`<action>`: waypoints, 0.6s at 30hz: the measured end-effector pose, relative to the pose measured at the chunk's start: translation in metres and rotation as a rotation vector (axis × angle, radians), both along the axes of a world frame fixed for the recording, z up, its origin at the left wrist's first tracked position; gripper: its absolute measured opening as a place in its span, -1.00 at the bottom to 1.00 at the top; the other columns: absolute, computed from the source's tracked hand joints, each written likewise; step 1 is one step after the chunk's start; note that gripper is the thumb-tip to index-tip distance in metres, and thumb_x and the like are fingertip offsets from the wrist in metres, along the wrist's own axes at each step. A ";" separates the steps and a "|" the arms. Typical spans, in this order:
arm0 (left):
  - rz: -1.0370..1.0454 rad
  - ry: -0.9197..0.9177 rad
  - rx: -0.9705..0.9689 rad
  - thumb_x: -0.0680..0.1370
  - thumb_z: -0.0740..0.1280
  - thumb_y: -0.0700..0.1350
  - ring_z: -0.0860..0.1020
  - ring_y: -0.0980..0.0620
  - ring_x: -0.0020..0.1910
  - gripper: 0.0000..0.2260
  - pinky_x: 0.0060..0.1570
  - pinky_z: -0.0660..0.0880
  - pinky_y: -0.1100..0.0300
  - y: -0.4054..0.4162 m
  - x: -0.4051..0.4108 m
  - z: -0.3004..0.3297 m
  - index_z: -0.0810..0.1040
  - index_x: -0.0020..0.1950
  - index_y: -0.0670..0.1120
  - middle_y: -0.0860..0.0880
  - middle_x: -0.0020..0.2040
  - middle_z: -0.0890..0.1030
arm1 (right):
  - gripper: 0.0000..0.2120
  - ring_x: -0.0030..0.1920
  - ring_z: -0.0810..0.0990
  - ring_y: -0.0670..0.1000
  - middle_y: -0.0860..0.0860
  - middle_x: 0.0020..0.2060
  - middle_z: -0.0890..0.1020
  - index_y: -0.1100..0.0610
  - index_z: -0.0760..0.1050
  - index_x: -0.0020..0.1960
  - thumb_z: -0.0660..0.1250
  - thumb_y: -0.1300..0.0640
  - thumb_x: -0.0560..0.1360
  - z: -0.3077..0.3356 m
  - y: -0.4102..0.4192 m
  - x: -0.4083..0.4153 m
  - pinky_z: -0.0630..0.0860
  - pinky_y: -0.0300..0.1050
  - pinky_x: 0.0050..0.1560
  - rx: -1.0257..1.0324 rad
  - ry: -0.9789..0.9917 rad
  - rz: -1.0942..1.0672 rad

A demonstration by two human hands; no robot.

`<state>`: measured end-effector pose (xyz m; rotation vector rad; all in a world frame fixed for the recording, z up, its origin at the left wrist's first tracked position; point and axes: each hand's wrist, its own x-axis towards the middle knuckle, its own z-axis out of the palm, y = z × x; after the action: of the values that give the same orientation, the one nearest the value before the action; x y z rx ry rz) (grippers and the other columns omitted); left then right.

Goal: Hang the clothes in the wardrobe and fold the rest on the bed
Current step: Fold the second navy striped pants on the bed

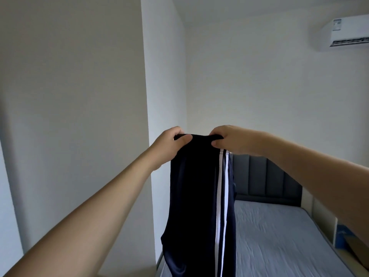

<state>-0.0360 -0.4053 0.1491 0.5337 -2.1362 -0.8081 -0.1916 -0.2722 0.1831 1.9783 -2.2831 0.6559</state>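
Holding both arms out at chest height, I had the dark navy trousers (197,196) gripped by their top edge, one hand at each end of it. My left hand (169,144) had its thumb pressed across the near face of the fabric with the fingers curled over the far side, and my right hand (231,139) pinched the other end the same way, thumb tip showing on the near side. Between the two hands the edge ran nearly level and fairly taut. From there the trousers hung straight down, clear of everything, with two white stripes (221,206) running down their right side, and their lower end passed out of view at the bottom. Behind them on the right lay the bed (279,240), covered in a pale blue-grey sheet with light creases, and its grey padded headboard (265,176) stood at the far end against the wall. High on the far right wall sat a white air conditioner (349,31). A plain white wall corner (147,96) filled the left.
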 end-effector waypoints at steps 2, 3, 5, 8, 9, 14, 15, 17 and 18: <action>-0.033 0.079 0.064 0.58 0.29 0.00 0.32 0.07 -0.37 -0.76 -0.40 0.25 0.25 0.000 -0.003 -0.005 0.41 -0.20 -0.10 0.04 -0.33 0.38 | -0.76 -0.06 0.50 0.01 0.01 -0.01 0.54 0.10 0.44 0.18 0.15 0.01 0.61 -0.005 -0.003 0.003 0.42 -0.10 -0.06 0.071 0.025 0.001; -0.020 0.117 0.049 0.58 0.30 -0.01 0.32 0.08 -0.39 -0.77 -0.42 0.25 0.25 0.000 -0.004 -0.006 0.41 -0.19 -0.11 0.05 -0.35 0.38 | -0.72 -0.08 0.51 0.00 0.00 -0.04 0.55 0.11 0.44 0.15 0.18 -0.07 0.59 -0.007 -0.005 0.005 0.43 -0.11 -0.08 0.102 0.056 0.005; -0.021 0.214 0.046 0.56 0.33 -0.01 0.38 0.09 -0.37 -0.77 -0.38 0.32 0.24 0.002 -0.007 -0.006 0.44 -0.14 -0.16 0.04 -0.33 0.42 | -0.68 -0.15 0.52 -0.03 -0.01 -0.11 0.56 0.10 0.45 0.06 0.26 -0.15 0.53 -0.008 -0.005 0.006 0.43 -0.15 -0.15 0.107 0.083 0.012; -0.206 0.366 0.269 0.53 0.39 -0.02 0.54 0.02 -0.24 -0.76 -0.21 0.49 0.15 0.000 0.000 -0.012 0.46 0.09 -0.10 -0.05 -0.19 0.55 | -0.82 -0.10 0.52 0.01 0.02 -0.10 0.59 0.12 0.51 0.02 0.33 0.01 0.52 -0.001 -0.011 0.007 0.42 -0.13 -0.07 0.053 -0.067 0.022; -0.282 0.360 0.384 0.51 0.41 0.01 0.60 0.00 -0.16 -0.69 -0.10 0.55 0.11 -0.005 0.005 -0.019 0.44 0.19 -0.04 -0.07 -0.10 0.60 | -0.85 -0.07 0.51 0.03 0.04 -0.08 0.59 0.12 0.53 0.03 0.34 0.08 0.52 0.002 -0.014 0.007 0.40 -0.12 -0.05 0.059 -0.161 0.026; -0.432 -0.103 0.676 0.40 0.44 -0.13 0.57 -0.06 0.21 -0.50 0.27 0.46 0.07 -0.028 0.024 -0.104 0.48 0.33 -0.12 -0.08 0.20 0.62 | -0.85 -0.11 0.59 0.03 0.09 -0.07 0.63 0.22 0.54 0.09 0.31 0.29 0.53 0.006 -0.028 0.012 0.54 -0.14 -0.08 0.133 -0.594 0.066; -0.425 -0.134 0.725 0.39 0.43 -0.19 0.57 -0.07 0.21 -0.50 0.28 0.45 0.05 -0.032 0.027 -0.126 0.48 0.33 -0.15 -0.09 0.20 0.62 | -0.87 -0.16 0.63 0.02 0.10 -0.10 0.65 0.26 0.54 0.06 0.30 0.32 0.53 0.006 -0.031 0.013 0.59 -0.14 -0.10 0.118 -0.702 0.092; -0.421 -0.158 0.816 0.43 0.38 -0.28 0.57 -0.12 0.20 -0.56 0.30 0.44 -0.01 -0.037 0.034 -0.166 0.49 0.32 -0.19 -0.15 0.19 0.62 | -0.89 -0.23 0.67 -0.02 0.10 -0.17 0.67 0.28 0.53 0.02 0.25 0.33 0.55 0.006 -0.037 0.015 0.63 -0.17 -0.20 0.074 -0.855 0.142; -0.415 -0.179 0.861 0.46 0.36 -0.31 0.57 -0.14 0.20 -0.59 0.31 0.43 -0.03 -0.038 0.038 -0.182 0.49 0.31 -0.20 -0.17 0.20 0.61 | -0.87 -0.22 0.68 -0.02 0.10 -0.17 0.67 0.29 0.53 0.04 0.23 0.32 0.56 0.005 -0.039 0.015 0.63 -0.18 -0.21 0.054 -0.908 0.169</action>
<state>0.0025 -0.4430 -0.0333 0.6006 -2.0051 -2.0081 -0.1761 -0.3114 0.1884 2.1929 -2.5375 1.8387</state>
